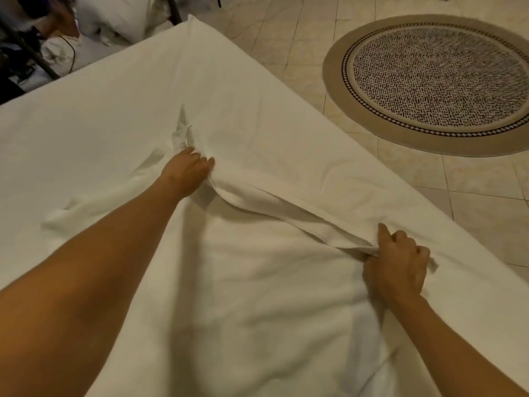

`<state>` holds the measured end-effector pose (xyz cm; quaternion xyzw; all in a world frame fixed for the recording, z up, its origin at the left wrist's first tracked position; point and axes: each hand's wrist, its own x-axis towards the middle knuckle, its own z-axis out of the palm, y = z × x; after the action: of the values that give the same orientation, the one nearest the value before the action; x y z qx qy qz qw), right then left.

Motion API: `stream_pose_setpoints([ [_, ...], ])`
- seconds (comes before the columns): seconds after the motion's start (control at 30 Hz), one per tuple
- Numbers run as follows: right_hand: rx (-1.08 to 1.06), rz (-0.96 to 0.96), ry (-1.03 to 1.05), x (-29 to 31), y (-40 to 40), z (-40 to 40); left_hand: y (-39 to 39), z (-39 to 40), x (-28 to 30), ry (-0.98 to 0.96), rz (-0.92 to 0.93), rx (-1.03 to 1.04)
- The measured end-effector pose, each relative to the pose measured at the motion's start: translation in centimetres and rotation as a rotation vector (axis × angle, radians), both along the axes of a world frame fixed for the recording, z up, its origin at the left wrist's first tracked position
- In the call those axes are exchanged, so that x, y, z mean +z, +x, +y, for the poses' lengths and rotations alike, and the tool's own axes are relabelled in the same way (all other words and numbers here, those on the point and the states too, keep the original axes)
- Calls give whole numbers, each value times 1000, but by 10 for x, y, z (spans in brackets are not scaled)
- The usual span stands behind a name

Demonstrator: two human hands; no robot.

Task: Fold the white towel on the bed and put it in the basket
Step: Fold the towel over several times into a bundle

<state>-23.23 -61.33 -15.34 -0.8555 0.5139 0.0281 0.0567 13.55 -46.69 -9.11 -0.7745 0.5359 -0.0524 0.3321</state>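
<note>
Pinching the white towel's (257, 282) far edge, left hand (186, 170) and right hand (396, 267) stretch it across the bed (114, 110).

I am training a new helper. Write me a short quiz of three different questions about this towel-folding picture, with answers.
1. True or false: both hands grip the white towel.
2. Which hand reaches farther across the bed: left hand or right hand?
3. What lies on the tiled floor right of the bed: A) round rug, B) chair, C) shoes?

Key: 1 true; 2 left hand; 3 A.
</note>
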Motion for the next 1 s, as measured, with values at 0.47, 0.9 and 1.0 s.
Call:
stream_pose_setpoints([
  [0.47,324,-164,-26,36,-28,138,12,104,7,-59,7,29],
  [0.9,523,-109,270,33,-23,368,23,305,4,-136,180,180],
  [1.0,523,-150,291,30,-14,406,30,336,6,-191,190,213],
])
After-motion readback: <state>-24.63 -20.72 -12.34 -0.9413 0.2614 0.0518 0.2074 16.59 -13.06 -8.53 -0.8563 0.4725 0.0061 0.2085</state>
